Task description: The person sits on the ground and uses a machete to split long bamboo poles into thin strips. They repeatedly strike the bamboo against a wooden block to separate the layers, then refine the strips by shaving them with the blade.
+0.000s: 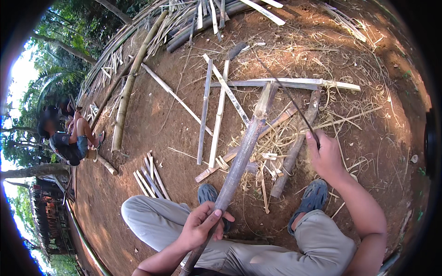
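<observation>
The person sits low with knees spread, both hands busy in front. The left hand (202, 226) is wrapped around the near part of a greyish bamboo pole (240, 158), thumb laid along its top and fingers curled under, the forearm slanting in from the lower edge. The pole runs up and away from the lap, leaning a little to the person's right; its far end (265, 100) is paler and rough, above a long pale strip (338, 84), though from here I can't tell whether they touch.

The right hand (326, 157) is raised beyond the right knee, elbow bent, fist closed on the near end of a long, thin, dark blade (294, 101). The blade points up and to the left, seen nearly edge-on, past the pole's far end; I can't make out any contact between them.

Underneath, curly shavings (276, 148) lie heaped on the brown dirt ground (161, 119) around a thicker grey pole (299, 140). Flat slats (205, 110) lie crisscrossed to the left, and a small group of short sticks (152, 177) rests near the left knee. Dark clogs (315, 194) cover the feet. Over to the left, another person (69, 142) sits well apart.
</observation>
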The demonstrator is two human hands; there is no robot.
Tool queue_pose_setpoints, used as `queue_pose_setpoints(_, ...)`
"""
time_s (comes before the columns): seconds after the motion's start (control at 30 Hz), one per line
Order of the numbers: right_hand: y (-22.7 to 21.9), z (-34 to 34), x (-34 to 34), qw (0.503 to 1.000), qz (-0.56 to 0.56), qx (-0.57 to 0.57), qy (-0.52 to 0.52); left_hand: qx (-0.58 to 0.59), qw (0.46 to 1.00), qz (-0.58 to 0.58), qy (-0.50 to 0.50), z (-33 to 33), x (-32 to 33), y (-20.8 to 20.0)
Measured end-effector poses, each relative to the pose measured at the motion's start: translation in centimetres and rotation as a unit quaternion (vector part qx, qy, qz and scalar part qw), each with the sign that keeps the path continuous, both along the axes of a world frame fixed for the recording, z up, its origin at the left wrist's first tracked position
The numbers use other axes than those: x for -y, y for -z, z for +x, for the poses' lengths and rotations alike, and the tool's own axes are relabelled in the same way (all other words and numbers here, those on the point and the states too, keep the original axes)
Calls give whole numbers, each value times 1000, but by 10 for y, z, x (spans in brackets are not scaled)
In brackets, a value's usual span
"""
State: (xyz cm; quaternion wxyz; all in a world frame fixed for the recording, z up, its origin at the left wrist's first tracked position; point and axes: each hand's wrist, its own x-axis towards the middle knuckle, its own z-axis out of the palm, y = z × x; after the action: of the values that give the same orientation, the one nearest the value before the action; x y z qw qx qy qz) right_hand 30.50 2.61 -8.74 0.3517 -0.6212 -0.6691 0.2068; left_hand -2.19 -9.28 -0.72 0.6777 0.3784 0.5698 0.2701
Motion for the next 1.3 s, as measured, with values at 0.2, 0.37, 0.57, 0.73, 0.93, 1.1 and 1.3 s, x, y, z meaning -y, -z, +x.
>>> queue_pose_setpoints(0.2, -11, -28, 13, 927, 234, 197, -215, 35, 999, 23, 18, -2, 5, 12)
queue_pose_setpoints(0.37, -14, -21, -8, 960, 111, 215, -141, -30, 999, 28, 4, 5, 21, 16)
queue_pose_setpoints(0.57, -12, -31, 3, 941, 123, 234, -211, 22, 1000, 3, -15, 17, 23, 21)
queue_pose_setpoints(0.73, -24, -9, -12, 964, 51, 231, -120, 13, 999, -19, -35, 6, 19, 13)
queue_pose_setpoints(0.93, -17, 1, -21, 972, -2, 223, -66, -5, 1000, -2, -12, 7, 21, 23)
queue_pose_setpoints(1.1, -20, -15, -2, 959, 81, 221, -157, 55, 998, -34, -6, 13, 21, 19)
queue_pose_setpoints(1.3, -32, -7, -11, 971, -12, 220, -92, -2, 1000, -6, -5, 17, 22, 20)
